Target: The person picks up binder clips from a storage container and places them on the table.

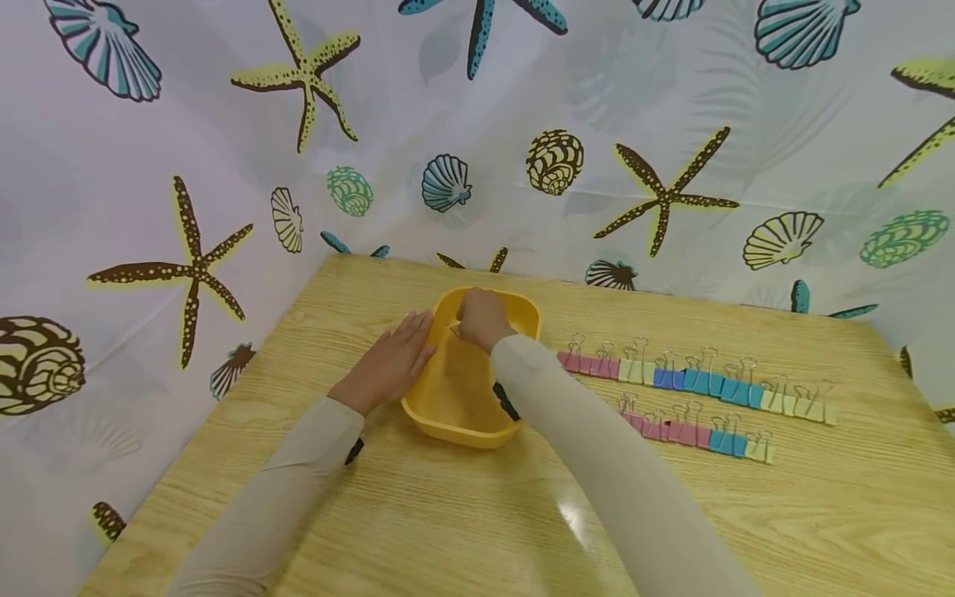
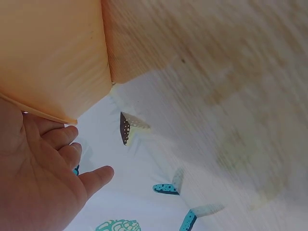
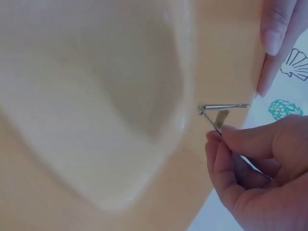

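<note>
A yellow-orange plastic basin (image 1: 457, 377) stands on the table. My left hand (image 1: 397, 358) rests against its left outer side with fingers extended; in the left wrist view, that hand (image 2: 43, 173) touches the basin's rim. Inside the basin, near its far end, is my right hand (image 1: 483, 317). Between thumb and fingers, the right hand (image 3: 260, 168) pinches a small hinged silver metal tool (image 3: 226, 106), its two thin arms spread in a V, with a gold-coloured tab between them. The fingers hide part of it.
Two rows of binder clips, a far row (image 1: 701, 383) and a near row (image 1: 690, 433), stand right of the basin in pink, pale yellow and blue. A cloth (image 1: 507, 224) printed with shells and starfish hangs behind the wood-grain table (image 1: 418, 531).
</note>
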Demonstrator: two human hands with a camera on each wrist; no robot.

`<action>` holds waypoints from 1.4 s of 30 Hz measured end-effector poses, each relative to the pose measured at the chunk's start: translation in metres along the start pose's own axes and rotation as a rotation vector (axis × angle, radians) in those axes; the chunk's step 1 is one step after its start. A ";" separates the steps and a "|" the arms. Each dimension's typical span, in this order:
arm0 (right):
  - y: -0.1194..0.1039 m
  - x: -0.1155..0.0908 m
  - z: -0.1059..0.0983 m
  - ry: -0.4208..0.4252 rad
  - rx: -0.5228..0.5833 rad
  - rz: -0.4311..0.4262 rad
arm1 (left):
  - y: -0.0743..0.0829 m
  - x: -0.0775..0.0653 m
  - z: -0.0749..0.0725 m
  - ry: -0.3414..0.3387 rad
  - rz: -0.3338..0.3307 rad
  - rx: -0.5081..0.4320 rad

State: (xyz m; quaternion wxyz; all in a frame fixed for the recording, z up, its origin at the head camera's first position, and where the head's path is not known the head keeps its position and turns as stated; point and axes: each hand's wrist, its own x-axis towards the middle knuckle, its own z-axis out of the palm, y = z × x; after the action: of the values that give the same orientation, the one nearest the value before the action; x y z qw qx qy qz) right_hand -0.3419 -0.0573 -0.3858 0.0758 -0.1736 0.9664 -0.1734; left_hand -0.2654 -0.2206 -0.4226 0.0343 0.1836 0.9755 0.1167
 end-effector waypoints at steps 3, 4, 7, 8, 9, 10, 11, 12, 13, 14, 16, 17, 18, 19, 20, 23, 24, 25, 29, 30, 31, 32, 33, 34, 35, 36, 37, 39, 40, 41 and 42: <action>-0.005 -0.009 -0.006 -0.006 -0.021 -0.019 | 0.001 0.000 0.001 0.001 0.003 0.004; -0.006 -0.011 -0.008 -0.016 -0.041 -0.026 | 0.001 0.000 0.001 0.003 0.005 0.003; -0.009 -0.015 -0.010 -0.015 -0.078 -0.040 | 0.001 0.000 0.001 0.006 0.008 0.001; -0.009 -0.016 -0.011 -0.021 -0.080 -0.042 | 0.002 0.000 0.001 0.007 0.007 0.001; -0.009 -0.016 -0.010 -0.017 -0.086 -0.047 | 0.002 0.000 0.001 0.008 0.007 -0.001; -0.009 -0.016 -0.009 -0.013 -0.092 -0.054 | 0.002 0.000 0.001 0.008 0.007 -0.003; -0.009 -0.016 -0.009 -0.012 -0.092 -0.059 | 0.002 0.000 0.001 0.007 0.006 -0.002; -0.009 -0.016 -0.008 -0.007 -0.095 -0.066 | 0.002 0.000 0.001 0.007 0.005 -0.005; -0.008 -0.016 -0.008 -0.011 -0.092 -0.070 | 0.003 0.000 0.001 0.007 0.005 -0.005; -0.008 -0.016 -0.007 -0.014 -0.087 -0.073 | 0.003 0.000 0.001 0.007 0.005 -0.003; -0.007 -0.017 -0.008 -0.011 -0.081 -0.077 | 0.003 -0.001 0.002 0.005 0.004 -0.005; -0.007 -0.018 -0.008 -0.017 -0.072 -0.075 | 0.003 -0.001 0.001 0.003 0.001 -0.007; -0.007 -0.019 -0.009 -0.021 -0.061 -0.073 | 0.004 -0.001 0.001 0.002 0.000 -0.008; -0.007 -0.020 -0.010 -0.028 -0.049 -0.070 | 0.004 -0.002 0.000 0.000 -0.002 -0.009; -0.007 -0.021 -0.011 -0.032 -0.041 -0.068 | 0.005 -0.002 0.000 -0.002 -0.004 -0.013; -0.006 -0.024 -0.014 -0.055 -0.019 -0.060 | 0.006 -0.002 -0.002 -0.010 -0.009 -0.018; -0.006 -0.025 -0.015 -0.061 -0.016 -0.061 | 0.006 -0.002 -0.002 -0.011 -0.008 -0.017; -0.005 -0.026 -0.015 -0.064 -0.014 -0.065 | 0.006 -0.002 -0.002 -0.013 -0.009 -0.017; -0.002 -0.030 -0.017 -0.065 -0.020 -0.089 | 0.005 -0.001 0.000 -0.011 -0.002 -0.010; -0.001 -0.031 -0.018 -0.062 -0.025 -0.099 | 0.005 -0.001 0.000 -0.012 -0.001 -0.009; 0.000 -0.032 -0.019 -0.061 -0.025 -0.108 | 0.004 0.000 0.000 -0.012 0.000 -0.007; 0.000 -0.034 -0.021 -0.061 -0.026 -0.117 | 0.005 -0.001 0.000 -0.012 0.001 -0.007; 0.001 -0.035 -0.022 -0.060 -0.022 -0.125 | 0.005 -0.001 0.000 -0.011 0.001 -0.005; 0.002 -0.036 -0.023 -0.058 -0.020 -0.135 | 0.004 -0.001 0.000 -0.009 0.002 -0.003; 0.002 -0.038 -0.025 -0.057 -0.018 -0.142 | 0.004 -0.001 0.000 -0.007 0.002 -0.003; 0.003 -0.040 -0.027 -0.056 -0.012 -0.150 | 0.004 -0.001 0.000 -0.005 0.002 -0.002; 0.004 -0.042 -0.029 -0.057 -0.001 -0.156 | 0.004 -0.001 0.001 -0.003 0.002 0.000; 0.006 -0.045 -0.032 -0.055 0.017 -0.169 | 0.003 -0.001 0.001 0.002 0.001 0.002; 0.007 -0.048 -0.034 -0.054 0.024 -0.176 | 0.003 -0.001 0.001 0.004 0.001 0.003; 0.009 -0.050 -0.037 -0.052 0.033 -0.181 | 0.003 -0.001 0.002 0.005 0.000 0.004; 0.011 -0.052 -0.038 -0.049 0.039 -0.188 | 0.003 0.000 0.002 0.008 0.001 0.006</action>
State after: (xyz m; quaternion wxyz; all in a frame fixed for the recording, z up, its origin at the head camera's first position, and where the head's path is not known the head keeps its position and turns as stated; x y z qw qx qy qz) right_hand -0.3051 -0.0169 -0.3498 0.0862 -0.2661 0.9403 -0.1941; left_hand -0.2640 -0.2180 -0.4236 0.0299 0.1837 0.9758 0.1147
